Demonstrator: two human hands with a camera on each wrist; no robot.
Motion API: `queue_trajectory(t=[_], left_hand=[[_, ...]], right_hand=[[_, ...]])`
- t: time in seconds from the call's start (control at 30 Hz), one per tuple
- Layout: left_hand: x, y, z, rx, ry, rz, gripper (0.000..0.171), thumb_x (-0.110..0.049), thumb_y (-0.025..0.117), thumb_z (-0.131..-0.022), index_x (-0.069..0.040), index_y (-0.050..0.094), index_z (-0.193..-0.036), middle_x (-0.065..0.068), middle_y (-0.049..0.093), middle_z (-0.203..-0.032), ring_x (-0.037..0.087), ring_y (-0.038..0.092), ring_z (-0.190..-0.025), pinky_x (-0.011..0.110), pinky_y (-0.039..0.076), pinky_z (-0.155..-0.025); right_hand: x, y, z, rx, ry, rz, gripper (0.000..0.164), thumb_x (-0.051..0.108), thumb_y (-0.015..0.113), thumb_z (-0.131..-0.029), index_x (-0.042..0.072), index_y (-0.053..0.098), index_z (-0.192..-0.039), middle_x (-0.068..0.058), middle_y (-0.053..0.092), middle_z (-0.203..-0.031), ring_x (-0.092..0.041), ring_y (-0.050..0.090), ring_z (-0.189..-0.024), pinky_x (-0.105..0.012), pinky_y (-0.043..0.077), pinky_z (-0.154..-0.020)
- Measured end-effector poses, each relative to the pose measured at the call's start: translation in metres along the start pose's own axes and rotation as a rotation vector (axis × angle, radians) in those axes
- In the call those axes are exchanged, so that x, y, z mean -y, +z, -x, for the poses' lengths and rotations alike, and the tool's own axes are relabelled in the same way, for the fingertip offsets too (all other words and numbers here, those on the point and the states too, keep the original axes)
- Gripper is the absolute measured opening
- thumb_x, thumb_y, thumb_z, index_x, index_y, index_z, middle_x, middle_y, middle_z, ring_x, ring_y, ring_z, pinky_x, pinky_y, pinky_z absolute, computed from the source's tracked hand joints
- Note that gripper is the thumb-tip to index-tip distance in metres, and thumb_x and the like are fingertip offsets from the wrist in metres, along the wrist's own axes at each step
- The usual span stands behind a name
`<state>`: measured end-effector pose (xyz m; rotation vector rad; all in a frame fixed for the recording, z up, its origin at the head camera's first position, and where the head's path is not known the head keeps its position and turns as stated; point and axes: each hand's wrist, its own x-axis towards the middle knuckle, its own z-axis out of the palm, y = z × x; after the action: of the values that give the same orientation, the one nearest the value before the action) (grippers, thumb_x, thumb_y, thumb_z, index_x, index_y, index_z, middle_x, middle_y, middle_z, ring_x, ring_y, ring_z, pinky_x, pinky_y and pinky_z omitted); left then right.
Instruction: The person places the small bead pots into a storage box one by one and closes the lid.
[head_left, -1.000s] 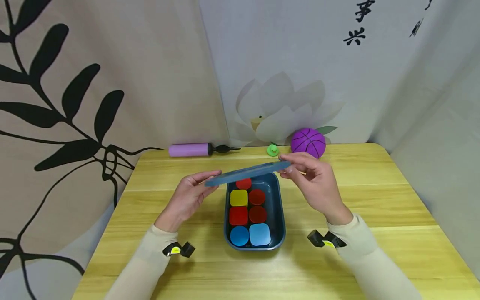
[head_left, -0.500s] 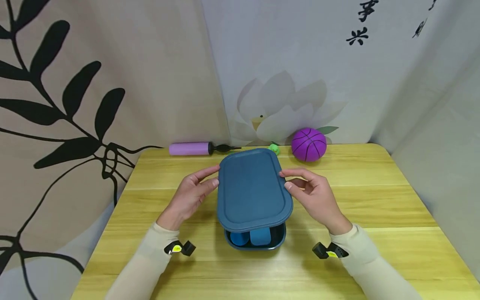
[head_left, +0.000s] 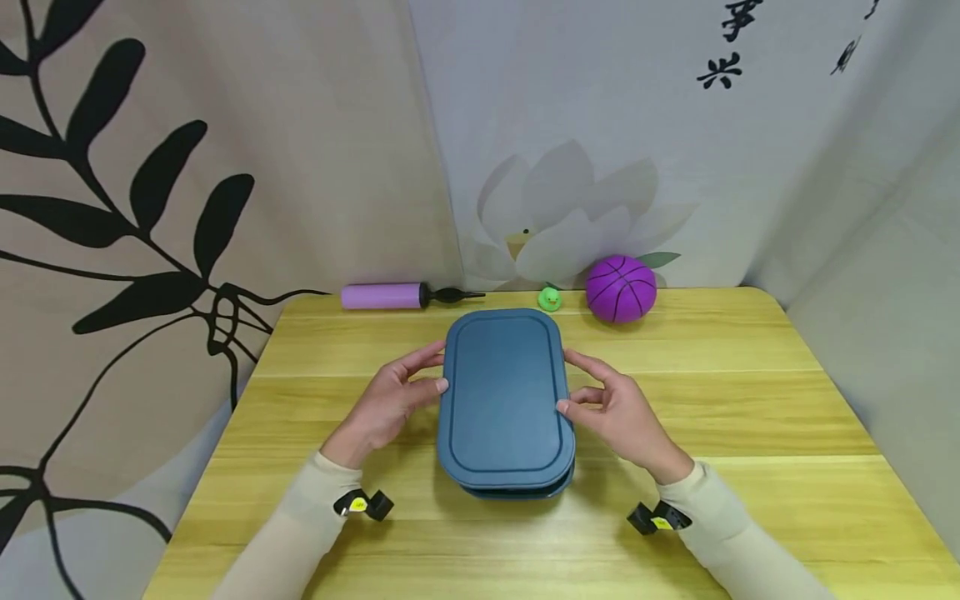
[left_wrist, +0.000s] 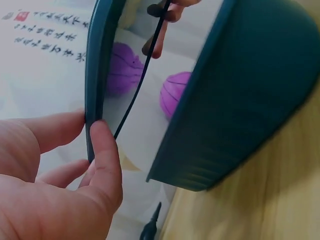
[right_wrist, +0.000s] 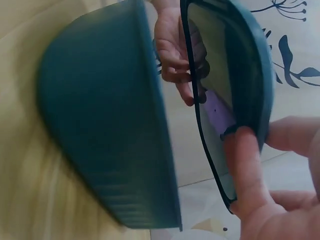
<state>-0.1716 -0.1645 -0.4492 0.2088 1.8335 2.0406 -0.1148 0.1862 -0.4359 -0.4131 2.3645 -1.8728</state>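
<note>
A blue rectangular lid [head_left: 506, 400] is held level over a matching box [head_left: 517, 495], almost fully covering it in the head view. Both wrist views show a gap between the lid and the box's rim. My left hand [head_left: 382, 408] pinches the lid's left edge between thumb and fingers. On the opposite edge, my right hand [head_left: 622, 417] pinches the lid the same way. The lid's underside [right_wrist: 215, 75] is glossy with a dark seal along its border. The box [left_wrist: 245, 100] stands on the table, its contents hidden from every view.
Along the back edge of the wooden table [head_left: 750, 517] lie a purple hand pump [head_left: 382, 296], a small green rubber duck [head_left: 550, 299] and a purple ball [head_left: 621, 289] with black lines. A printed curtain [head_left: 337, 150] hangs behind the table.
The lid went from tilted edge-on to flat, then came down and toward me over the box. The red, yellow and blue pieces inside went out of sight. Both hands kept their hold.
</note>
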Motion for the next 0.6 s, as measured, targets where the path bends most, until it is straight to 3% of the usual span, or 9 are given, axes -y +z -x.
queue_trajectory(t=[0.13, 0.33, 0.6], left_hand=[[0.006, 0.001, -0.002, 0.020, -0.006, -0.031, 0.070, -0.004, 0.072, -0.099, -0.016, 0.045, -0.162, 0.017, 0.045, -0.155, 0.009, 0.072, -0.095, 0.030, 0.060, -0.094], [0.014, 0.006, -0.003, 0.012, -0.019, -0.084, 0.070, -0.005, 0.073, -0.098, -0.016, 0.045, -0.162, 0.018, 0.046, -0.155, 0.012, 0.073, -0.107, 0.030, 0.059, -0.094], [0.019, 0.012, -0.003, -0.022, -0.058, -0.129, 0.071, -0.005, 0.077, -0.096, -0.019, 0.049, -0.160, 0.015, 0.050, -0.154, 0.017, 0.071, -0.115, 0.030, 0.058, -0.094]], right_hand=[[-0.008, 0.001, 0.001, -0.017, -0.001, 0.093, 0.078, 0.008, 0.084, -0.091, 0.007, 0.047, -0.159, -0.012, 0.051, -0.159, -0.020, 0.072, -0.107, -0.030, 0.064, -0.082], [-0.018, 0.003, 0.005, -0.048, -0.043, 0.232, 0.076, 0.014, 0.086, -0.090, 0.003, 0.050, -0.156, -0.015, 0.057, -0.154, -0.035, 0.064, -0.130, -0.040, 0.060, -0.099], [-0.031, 0.005, 0.007, -0.025, -0.021, 0.266, 0.075, 0.022, 0.084, -0.093, 0.002, 0.050, -0.156, -0.020, 0.052, -0.159, -0.039, 0.064, -0.133, -0.043, 0.058, -0.102]])
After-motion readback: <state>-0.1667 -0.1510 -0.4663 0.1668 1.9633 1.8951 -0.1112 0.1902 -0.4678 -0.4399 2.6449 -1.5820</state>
